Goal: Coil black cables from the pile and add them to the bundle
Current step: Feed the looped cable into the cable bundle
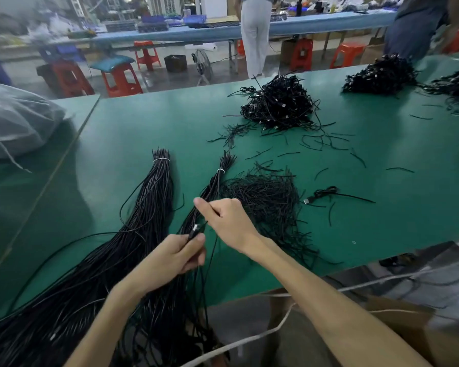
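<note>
A big tied hank of long black cables (154, 197) lies on the green table (143, 123), running toward me over the front edge. Beside it lies a thinner tied hank (217, 178). My left hand (175, 256) grips one black cable just below its plug (194, 231). My right hand (227, 221) pinches the same cable a little above, thumb and forefinger closed on it. A mound of coiled cables (278, 105) sits further back in the middle. A heap of short black ties (265, 200) lies right of my hands.
One coiled cable with a plug (322, 194) lies to the right. Two more coiled mounds (382, 75) sit at the back right. A clear plastic bag (16, 120) is at the left. A cardboard box (398, 313) and white cord (249, 340) sit below the table's front edge. People stand behind.
</note>
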The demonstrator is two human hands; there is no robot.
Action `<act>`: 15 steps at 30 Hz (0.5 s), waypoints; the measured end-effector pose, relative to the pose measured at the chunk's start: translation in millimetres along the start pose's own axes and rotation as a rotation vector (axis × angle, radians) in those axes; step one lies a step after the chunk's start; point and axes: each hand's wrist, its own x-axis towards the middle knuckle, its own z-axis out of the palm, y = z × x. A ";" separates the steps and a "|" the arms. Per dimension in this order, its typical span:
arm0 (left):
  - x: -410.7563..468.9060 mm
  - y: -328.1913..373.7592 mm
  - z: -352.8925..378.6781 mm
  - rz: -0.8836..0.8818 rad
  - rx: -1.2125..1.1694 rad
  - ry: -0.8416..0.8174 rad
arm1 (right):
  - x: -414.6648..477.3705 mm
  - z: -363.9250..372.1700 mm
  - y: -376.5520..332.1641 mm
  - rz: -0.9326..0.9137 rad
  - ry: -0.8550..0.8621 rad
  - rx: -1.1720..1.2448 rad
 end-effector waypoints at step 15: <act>19.6 10.2 7.6 0.038 -1.148 0.245 | -41.4 22.9 4.8 0.069 -0.132 0.130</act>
